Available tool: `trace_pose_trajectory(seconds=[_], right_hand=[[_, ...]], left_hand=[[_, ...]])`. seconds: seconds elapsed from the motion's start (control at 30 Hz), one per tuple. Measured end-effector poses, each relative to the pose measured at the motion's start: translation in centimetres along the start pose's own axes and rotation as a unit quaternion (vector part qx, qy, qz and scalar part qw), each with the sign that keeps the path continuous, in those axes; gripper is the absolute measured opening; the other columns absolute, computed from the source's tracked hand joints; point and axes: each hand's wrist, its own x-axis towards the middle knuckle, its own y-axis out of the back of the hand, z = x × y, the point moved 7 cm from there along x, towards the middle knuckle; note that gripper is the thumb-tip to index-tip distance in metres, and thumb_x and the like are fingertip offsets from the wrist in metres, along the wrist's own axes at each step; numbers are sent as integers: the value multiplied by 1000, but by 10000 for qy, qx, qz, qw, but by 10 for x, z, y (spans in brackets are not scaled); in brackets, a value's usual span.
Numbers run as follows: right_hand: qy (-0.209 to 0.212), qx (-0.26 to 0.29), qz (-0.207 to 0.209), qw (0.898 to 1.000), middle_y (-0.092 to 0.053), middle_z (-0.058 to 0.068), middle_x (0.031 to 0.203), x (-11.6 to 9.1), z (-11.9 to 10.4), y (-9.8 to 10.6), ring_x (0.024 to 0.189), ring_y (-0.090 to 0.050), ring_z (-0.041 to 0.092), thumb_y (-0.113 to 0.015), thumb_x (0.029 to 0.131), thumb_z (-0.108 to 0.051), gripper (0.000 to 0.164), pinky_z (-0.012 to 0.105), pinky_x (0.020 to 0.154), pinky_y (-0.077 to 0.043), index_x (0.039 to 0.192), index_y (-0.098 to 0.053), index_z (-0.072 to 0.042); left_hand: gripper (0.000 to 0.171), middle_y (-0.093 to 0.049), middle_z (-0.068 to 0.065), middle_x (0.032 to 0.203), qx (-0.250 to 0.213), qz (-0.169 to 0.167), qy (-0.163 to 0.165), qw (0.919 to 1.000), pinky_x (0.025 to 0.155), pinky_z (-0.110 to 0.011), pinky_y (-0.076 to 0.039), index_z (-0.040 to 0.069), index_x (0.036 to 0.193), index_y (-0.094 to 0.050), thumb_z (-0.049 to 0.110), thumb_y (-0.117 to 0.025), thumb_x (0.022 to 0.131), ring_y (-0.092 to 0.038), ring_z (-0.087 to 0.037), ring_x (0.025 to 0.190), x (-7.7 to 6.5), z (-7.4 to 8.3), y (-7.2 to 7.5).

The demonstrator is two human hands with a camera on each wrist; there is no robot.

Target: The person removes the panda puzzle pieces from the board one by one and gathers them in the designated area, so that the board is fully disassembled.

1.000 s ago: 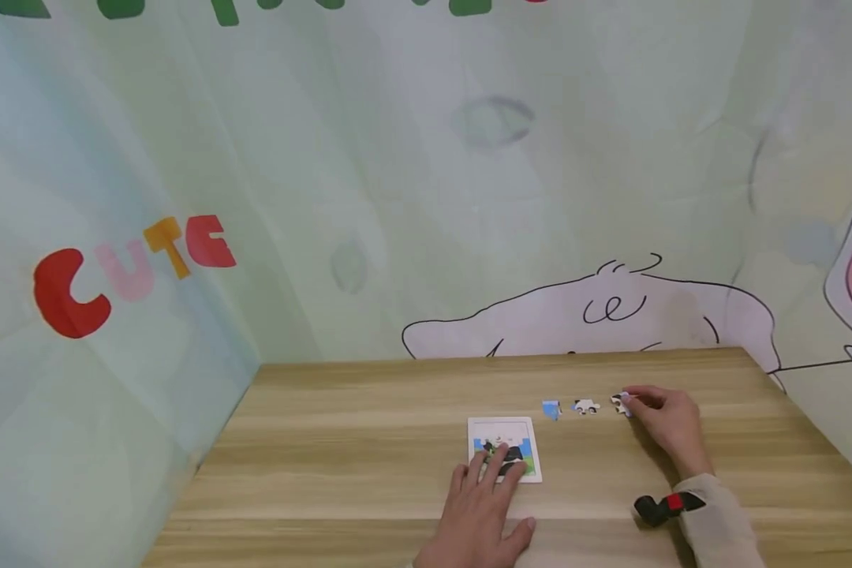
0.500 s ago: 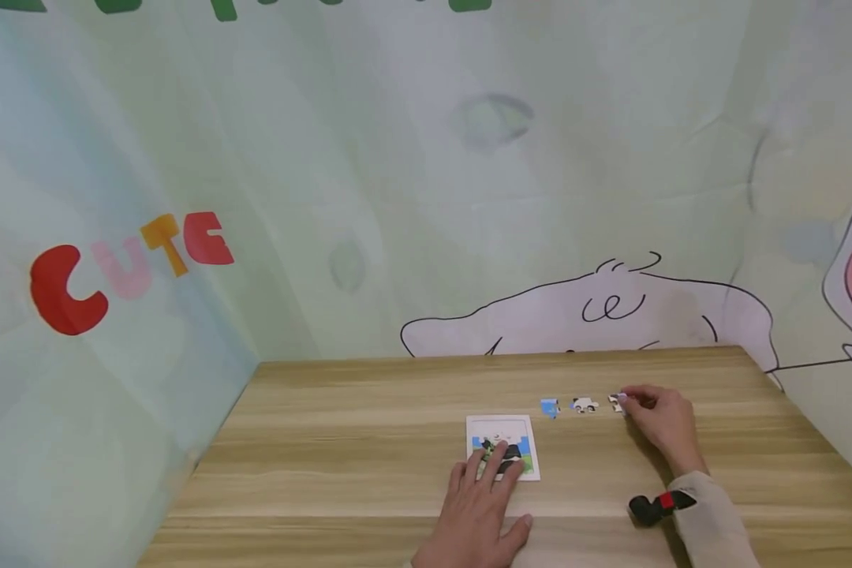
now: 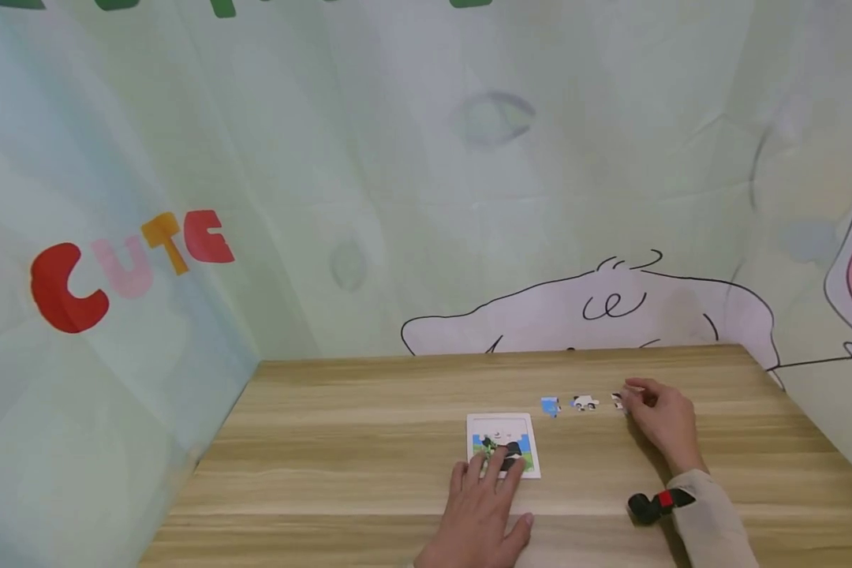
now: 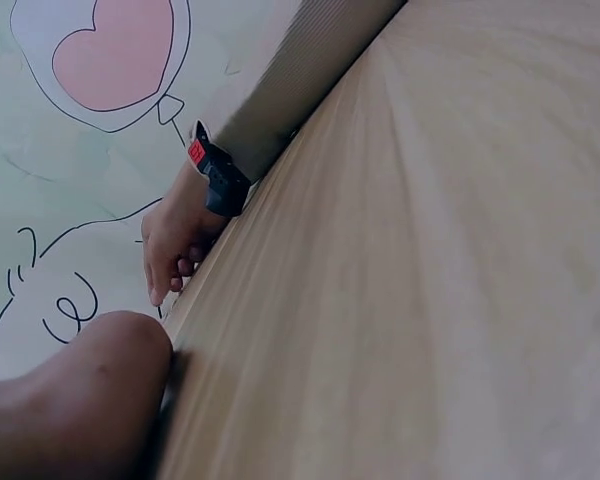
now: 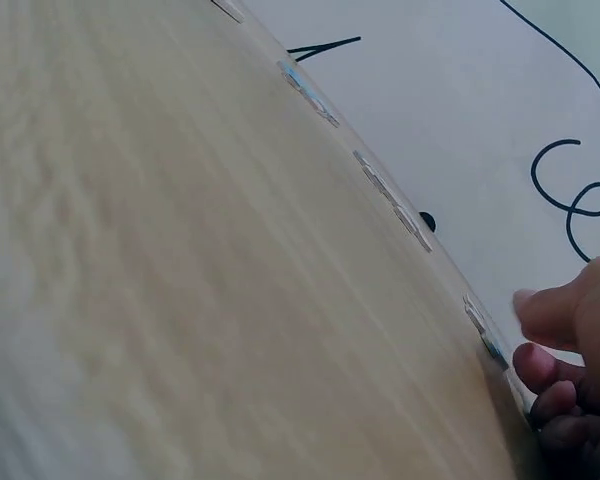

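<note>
My left hand point(image 3: 474, 517) lies with spread, nearly straight fingers on the lower part of a white-framed jigsaw puzzle point(image 3: 535, 450) with a panda picture. The fingers cover some of that picture. Behind and right of it, three loose jigsaw pieces lie in a row: a blue one point(image 3: 550, 406), a white and black one point(image 3: 584, 403), and a rightmost one point(image 3: 616, 400). My right hand point(image 3: 663, 418) is beside the rightmost piece, hiding part of it. In the right wrist view that piece point(image 5: 485, 330) lies flat, with a gap between thumb and fingertips.
A wood-grain table point(image 3: 312, 450) bears everything. Its far edge meets a pale printed cloth backdrop point(image 3: 369, 197) with cartoon drawings and letters. A black and red wrist device point(image 3: 656, 506) sits by the right sleeve.
The right fingertips, earlier pinching the rightmost piece, have parted slightly from it and shifted a little up and right. The left hand stays on the puzzle.
</note>
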Motion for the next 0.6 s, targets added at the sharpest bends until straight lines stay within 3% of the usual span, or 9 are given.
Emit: trace_pose_trajectory(seconds=[0.17,0.3,0.47,0.53,0.6], right_hand=[[-365,485,100,9981,-76,22,101,0,-3,1,81,-61,17,-68,105,-30,40,26,67,-43,132,-72,-2],[-693,947,49,9931,-68,10,92,0,-14,2,72,-54,12,-66,107,-34,40,26,59,-43,134,-72,-5],[-604,1380,-129,9885,-59,-5,80,0,-37,0,67,-50,8,-67,107,-31,37,26,57,-42,131,-74,-4],[-487,1529,-310,9866,-64,-7,84,-1,-49,-5,71,-50,5,-67,107,-28,36,24,60,-43,130,-74,-1],[-405,1712,-566,9828,-73,-1,93,-5,-63,-13,78,-54,3,-67,107,-25,36,22,65,-45,129,-74,1]], left_hand=[[63,-53,-7,161,385,256,-54,9989,110,-52,-44,22,159,-48,55,-49,105,-53,-32,142,-1,6,4],[63,-57,-11,160,534,399,-79,9977,110,-53,-49,17,158,-51,51,-51,105,-57,-36,142,-1,10,6],[63,-55,-10,162,497,289,88,9983,110,-52,-48,16,159,-51,49,-49,106,-56,-36,144,-1,12,5],[63,-55,-10,163,474,243,131,9985,110,-52,-48,16,160,-50,49,-49,106,-55,-35,144,-2,12,5],[63,-55,-10,163,479,239,149,9985,110,-52,-48,16,160,-50,49,-49,106,-56,-35,144,-3,12,5]])
